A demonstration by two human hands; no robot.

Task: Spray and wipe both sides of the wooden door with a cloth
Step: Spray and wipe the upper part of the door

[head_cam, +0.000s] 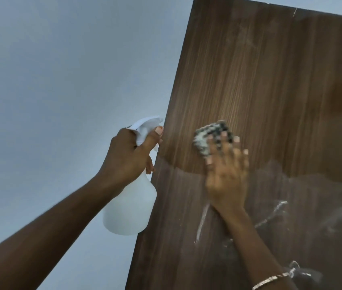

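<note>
I'm watching wooden door (270, 80) filling right of view, wall (61, 80) at left. Left hand (128, 155) curling round spray bottle (130, 208) neck, just beside door's left edge. Right hand (226, 176), fingers spread, pressing checkered cloth (205, 137) flat against door face.

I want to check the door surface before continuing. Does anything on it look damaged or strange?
Yes. White streaks cross the wooden door below the right hand, inside a hazy, dull patch; the wood above looks cleaner. A small pale nick marks the top edge.
</note>
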